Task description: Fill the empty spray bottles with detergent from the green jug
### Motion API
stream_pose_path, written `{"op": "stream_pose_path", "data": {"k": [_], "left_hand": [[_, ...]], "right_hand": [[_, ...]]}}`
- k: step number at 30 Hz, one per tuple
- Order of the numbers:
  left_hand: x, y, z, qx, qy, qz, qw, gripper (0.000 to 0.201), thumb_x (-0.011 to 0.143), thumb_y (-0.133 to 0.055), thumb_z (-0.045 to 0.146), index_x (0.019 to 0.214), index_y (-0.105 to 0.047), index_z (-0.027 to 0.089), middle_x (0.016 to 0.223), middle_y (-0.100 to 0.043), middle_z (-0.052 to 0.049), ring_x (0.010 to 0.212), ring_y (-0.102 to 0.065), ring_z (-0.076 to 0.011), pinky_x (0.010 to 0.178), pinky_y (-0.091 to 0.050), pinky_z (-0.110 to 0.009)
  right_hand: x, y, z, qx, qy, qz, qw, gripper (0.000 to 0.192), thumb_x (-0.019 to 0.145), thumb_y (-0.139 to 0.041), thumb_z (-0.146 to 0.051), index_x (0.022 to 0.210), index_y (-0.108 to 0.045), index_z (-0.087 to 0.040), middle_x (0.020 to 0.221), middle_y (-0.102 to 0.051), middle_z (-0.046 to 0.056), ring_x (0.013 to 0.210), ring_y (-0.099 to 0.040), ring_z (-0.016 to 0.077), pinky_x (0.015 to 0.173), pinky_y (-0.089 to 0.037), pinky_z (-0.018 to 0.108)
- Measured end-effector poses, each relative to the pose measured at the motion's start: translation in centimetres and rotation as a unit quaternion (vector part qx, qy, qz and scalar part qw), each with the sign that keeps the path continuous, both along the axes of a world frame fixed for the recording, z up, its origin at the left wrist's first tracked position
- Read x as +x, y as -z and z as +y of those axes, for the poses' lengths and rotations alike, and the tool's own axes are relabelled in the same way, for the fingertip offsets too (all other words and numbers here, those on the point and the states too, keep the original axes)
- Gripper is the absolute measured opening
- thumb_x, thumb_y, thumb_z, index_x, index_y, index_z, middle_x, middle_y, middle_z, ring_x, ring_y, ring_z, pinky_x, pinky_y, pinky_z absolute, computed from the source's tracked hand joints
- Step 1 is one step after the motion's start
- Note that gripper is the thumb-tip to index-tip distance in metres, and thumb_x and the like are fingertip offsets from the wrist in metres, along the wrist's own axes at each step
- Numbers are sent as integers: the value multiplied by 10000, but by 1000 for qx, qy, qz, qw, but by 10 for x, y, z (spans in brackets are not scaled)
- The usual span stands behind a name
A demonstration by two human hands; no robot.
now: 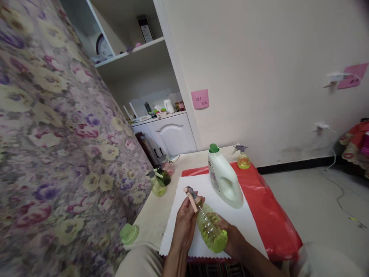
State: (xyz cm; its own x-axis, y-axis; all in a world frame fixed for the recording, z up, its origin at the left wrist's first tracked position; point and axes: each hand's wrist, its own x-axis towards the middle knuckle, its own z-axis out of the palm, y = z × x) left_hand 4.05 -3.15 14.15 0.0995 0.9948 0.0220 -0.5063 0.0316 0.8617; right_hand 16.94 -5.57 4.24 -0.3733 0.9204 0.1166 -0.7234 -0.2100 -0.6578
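Note:
A clear spray bottle [211, 231] with yellow-green liquid is tilted between my two hands, above a white sheet. My left hand [186, 215] is closed around its grey and pink trigger head [192, 197]. Lower down, my right hand [232, 234] grips the bottle's body from the right side, its fingers partly behind the bottle. Just beyond stands a large pale green jug [226, 181] with a handle and an uncapped mouth, green inside. A light green cap [128, 233] lies at the table's left edge.
Another spray bottle [243, 161] with yellow liquid stands at the back right. Several more, including a yellow-green one [158, 186], stand on the left. The white sheet [175, 227] lies over red plastic [276, 219]. A floral curtain [72, 154] hangs close on the left.

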Motion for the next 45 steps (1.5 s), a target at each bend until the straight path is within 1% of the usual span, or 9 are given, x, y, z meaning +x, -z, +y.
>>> {"op": "stream_pose_path", "data": {"k": [7, 11, 17, 22, 25, 29, 35, 40, 45], "left_hand": [[3, 3, -5, 23, -5, 51, 998, 414, 759, -740, 351, 1108, -677, 137, 1089, -712, -121, 1123, -625, -279, 1083, -378, -418], [9, 5, -6, 34, -54, 75, 995, 332, 770, -728, 343, 1045, -677, 162, 1069, -700, -86, 1049, -652, -256, 1020, -436, -404], [10, -11, -11, 36, -61, 153, 986, 369, 714, -761, 380, 998, -694, 154, 1095, -686, -95, 1006, -658, -290, 974, -464, -438], [17, -22, -22, 45, -42, 102, 993, 333, 721, -748, 363, 972, -672, 157, 994, -696, -80, 1012, -654, -281, 1028, -419, -467], [25, -16, -27, 64, -13, 50, 997, 272, 788, -688, 337, 999, -622, 179, 996, -678, -68, 1046, -635, -247, 1053, -394, -446], [30, -7, -29, 73, -3, 27, 997, 268, 822, -639, 377, 1025, -566, 218, 932, -662, -52, 989, -635, -229, 969, -447, -420], [28, -7, -23, 106, -98, 107, 984, 255, 809, -647, 403, 945, -605, 192, 921, -616, -54, 917, -616, -218, 860, -469, -350], [29, 1, -19, 98, -203, 143, 964, 264, 828, -623, 434, 917, -608, 186, 940, -610, -42, 925, -591, -197, 802, -461, -298], [27, 4, -20, 73, -169, 139, 973, 344, 776, -677, 452, 960, -632, 165, 954, -667, -79, 962, -626, -242, 844, -469, -347]], "right_hand": [[-1, 7, 3, -20, 15, 9, 1000, 487, 734, -594, -492, 1128, -613, -206, 1021, -717, 102, 932, -663, 295, 819, -501, 464], [-2, 6, 2, -32, 5, 31, 999, 462, 712, -623, -436, 1107, -634, -197, 987, -731, 100, 890, -671, 284, 773, -518, 432], [1, 8, 1, -63, -64, 49, 995, 533, 793, -532, -564, 1077, -638, -126, 854, -746, 136, 696, -686, 249, 603, -536, 378], [6, 10, 2, -117, -158, 77, 977, 678, 817, -416, -690, 1032, -643, -88, 748, -745, 155, 556, -677, 218, 422, -478, 255], [7, 10, 0, -184, -218, 122, 951, 692, 801, -391, -741, 922, -655, -113, 694, -744, 142, 533, -692, 227, 371, -463, 229], [7, 7, -1, -202, -238, 142, 939, 668, 795, -411, -747, 887, -652, -131, 696, -748, 132, 498, -697, 239, 336, -460, 231], [2, -7, -3, -236, -144, 123, 953, 681, 815, -453, -717, 1102, -627, -125, 875, -757, 138, 677, -712, 228, 413, -526, 252], [-2, -7, -6, -181, 7, 125, 976, 408, 856, -591, -492, 1155, -606, -216, 1081, -733, 83, 906, -681, 203, 683, -560, 318], [2, 1, 2, -201, -2, 76, 977, 385, 841, -593, -487, 1102, -616, -206, 954, -754, 77, 788, -706, 193, 580, -558, 277]]}}
